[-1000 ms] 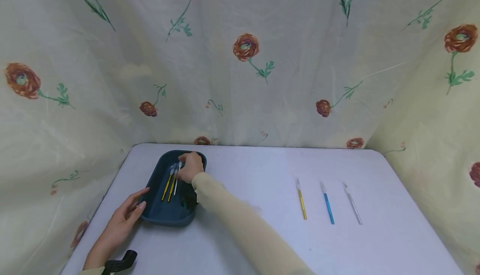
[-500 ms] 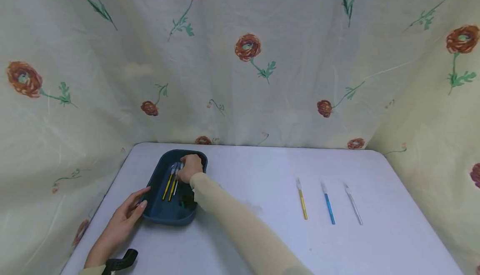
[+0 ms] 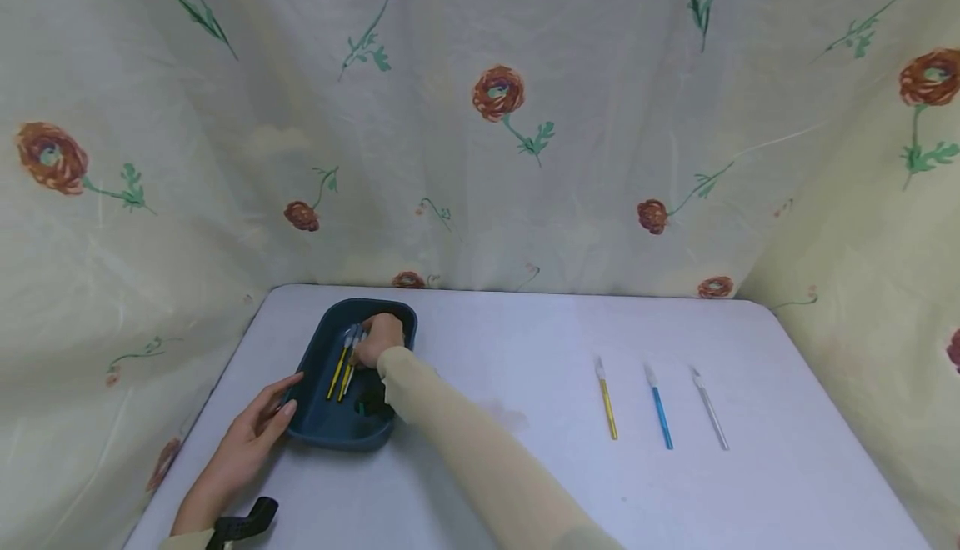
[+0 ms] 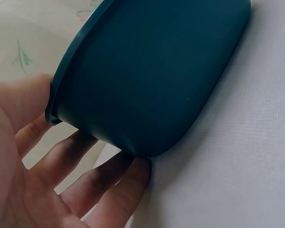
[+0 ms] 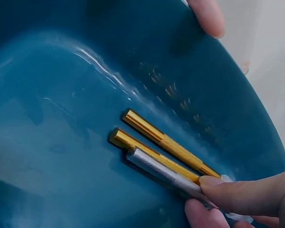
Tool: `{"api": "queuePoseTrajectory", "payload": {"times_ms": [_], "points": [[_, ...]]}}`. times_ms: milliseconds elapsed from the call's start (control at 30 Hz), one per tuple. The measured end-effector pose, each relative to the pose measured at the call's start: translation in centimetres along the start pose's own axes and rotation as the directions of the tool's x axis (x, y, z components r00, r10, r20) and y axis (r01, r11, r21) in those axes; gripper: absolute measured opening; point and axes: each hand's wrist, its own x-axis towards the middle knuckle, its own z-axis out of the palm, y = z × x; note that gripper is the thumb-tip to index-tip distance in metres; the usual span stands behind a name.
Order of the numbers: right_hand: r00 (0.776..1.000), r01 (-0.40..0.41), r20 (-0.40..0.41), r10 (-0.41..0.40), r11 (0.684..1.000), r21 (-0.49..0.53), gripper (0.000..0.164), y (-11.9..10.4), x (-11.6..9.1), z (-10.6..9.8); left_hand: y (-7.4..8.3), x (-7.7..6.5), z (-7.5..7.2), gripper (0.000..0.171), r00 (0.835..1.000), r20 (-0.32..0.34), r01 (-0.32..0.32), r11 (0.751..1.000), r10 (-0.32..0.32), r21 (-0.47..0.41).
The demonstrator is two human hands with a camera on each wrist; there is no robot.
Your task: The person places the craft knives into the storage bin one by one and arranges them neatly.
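A dark blue-green tray (image 3: 318,433) stands at the table's left. Inside lie two craft knives with gold-yellow handles, the outer craft knife (image 5: 166,140) and the inner craft knife (image 5: 145,153), side by side. My right hand (image 3: 381,340) reaches into the tray and pinches a silver craft knife (image 5: 161,172) near its capped end, its handle against the inner yellow one. At the tray's near left side is my left hand (image 3: 243,447). Its thumb lies over the rim and its fingers (image 4: 126,190) touch the outer wall, as the left wrist view shows.
Three capped craft knives lie apart on the right of the white table (image 3: 517,467): a yellow craft knife (image 3: 608,407), a blue craft knife (image 3: 661,415) and a silver craft knife (image 3: 712,415). A flowered curtain (image 3: 570,225) hangs behind the table and along both sides.
Within the tray, my right hand has shifted slightly towards the near side, and the silver craft knife has come closer against the inner yellow one. My left hand stays at the rim.
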Motion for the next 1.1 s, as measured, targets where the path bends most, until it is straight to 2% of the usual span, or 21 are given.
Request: {"api": "queuePoseTrajectory", "payload": {"times_ms": [167, 367, 500, 867, 1100], "points": [[1.000, -0.002, -0.014, 0.003, 1.000, 0.026, 0.056, 0.03, -0.10, 0.20, 0.04, 0.06, 0.05, 0.067, 1.000, 0.005, 0.016, 1.000, -0.016, 0.001], [1.000, 0.021, -0.022, -0.022, 0.998, -0.054, 0.054, 0.13, -0.16, 0.31, 0.21, 0.16, 0.03, 0.066, 0.998, 0.014, 0.054, 0.999, -0.053, -0.005], [0.999, 0.030, -0.010, -0.030, 0.998, -0.048, 0.054, 0.20, -0.06, 0.34, 0.25, 0.24, 0.02, 0.065, 0.998, 0.022, 0.063, 0.998, -0.063, -0.014], [0.999, 0.018, 0.030, -0.019, 0.999, 0.040, 0.062, 0.09, -0.14, 0.13, 0.13, -0.05, -0.01, 0.062, 1.000, 0.008, 0.021, 1.000, -0.021, 0.000], [1.000, 0.030, 0.009, -0.030, 1.000, 0.002, 0.066, -0.37, -0.72, 0.02, 0.10, 0.01, -0.32, 0.067, 0.998, 0.046, 0.040, 0.998, -0.038, -0.048]]}}
